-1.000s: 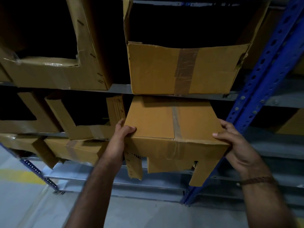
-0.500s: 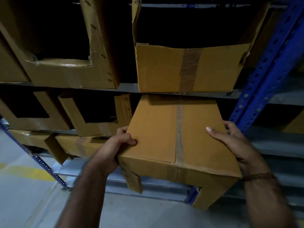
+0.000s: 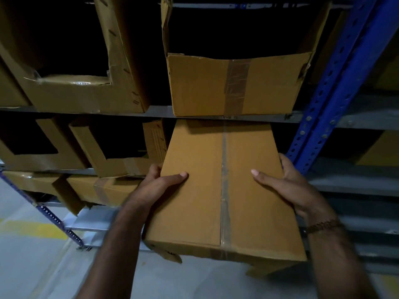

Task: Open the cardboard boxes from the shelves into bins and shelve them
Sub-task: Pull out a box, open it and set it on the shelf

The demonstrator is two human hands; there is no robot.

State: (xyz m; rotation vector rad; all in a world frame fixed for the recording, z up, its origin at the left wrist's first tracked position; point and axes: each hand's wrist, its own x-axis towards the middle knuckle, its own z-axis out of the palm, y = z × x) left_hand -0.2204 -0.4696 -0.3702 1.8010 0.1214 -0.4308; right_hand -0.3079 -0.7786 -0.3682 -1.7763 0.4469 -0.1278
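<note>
A sealed brown cardboard box (image 3: 224, 190) with a tape seam along its top sticks far out of the middle shelf toward me. My left hand (image 3: 159, 186) grips its left side with the thumb on top. My right hand (image 3: 287, 184) grips its right side, thumb also on top. Loose flaps hang from the box's underside at the near edge. The box's far end lies in shadow under the upper shelf beam (image 3: 159, 111).
Cut-open cardboard bins stand on the shelves: one directly above (image 3: 235, 85), one upper left (image 3: 82, 93), others middle left (image 3: 121, 162) and lower left (image 3: 101, 188). A blue perforated upright (image 3: 336, 80) rises at the right. Grey floor with a yellow line (image 3: 32, 230) lies below.
Both hands have drawn the sealed box out of the shelf toward me; much more of its top now shows and its near edge sits lower in view.
</note>
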